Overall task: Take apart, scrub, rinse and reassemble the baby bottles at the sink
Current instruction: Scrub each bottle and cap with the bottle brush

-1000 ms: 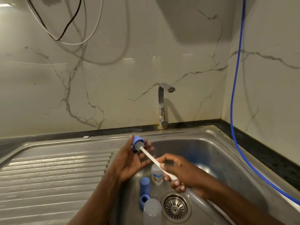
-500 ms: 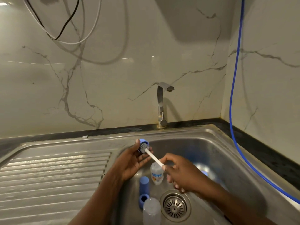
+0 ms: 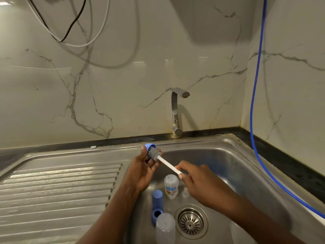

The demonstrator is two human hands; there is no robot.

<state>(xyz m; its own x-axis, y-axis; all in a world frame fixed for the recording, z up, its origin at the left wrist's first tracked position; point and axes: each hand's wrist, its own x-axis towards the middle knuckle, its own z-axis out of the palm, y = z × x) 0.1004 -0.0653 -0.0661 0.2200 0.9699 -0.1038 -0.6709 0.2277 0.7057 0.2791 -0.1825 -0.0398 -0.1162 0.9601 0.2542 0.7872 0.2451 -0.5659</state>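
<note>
In the sink (image 3: 233, 166), a clear bottle (image 3: 165, 226) lies nearest, beside the drain (image 3: 190, 221). A blue ring (image 3: 157, 215) and a tall blue cover (image 3: 157, 198) are set just behind it. Further in, a printed bottle (image 3: 171, 186) and a small clear teat (image 3: 185, 191) are seen close to the right hand (image 3: 202, 184).

That hand is closed on the lower end of the white brush handle (image 3: 168, 164), which is pinched between thumb and fingers. The grey brush head (image 3: 155, 154) is pushed into a blue cap (image 3: 149, 147). The cap is gripped by the curled fingers and thumb of the left hand (image 3: 142, 168), above the basin's left edge.

The cap is judged to be light, rigid plastic, and slippery if wet. It is best held by its outer wall, so that the opening is left free. The brush ribs look soft and springy and the handle thin and stiff, so a hold nearer the head would give firmer scrubbing. The 2 bottles are judged light and easily knocked.

Behind, no water is seen at the tap (image 3: 175, 111).
</note>
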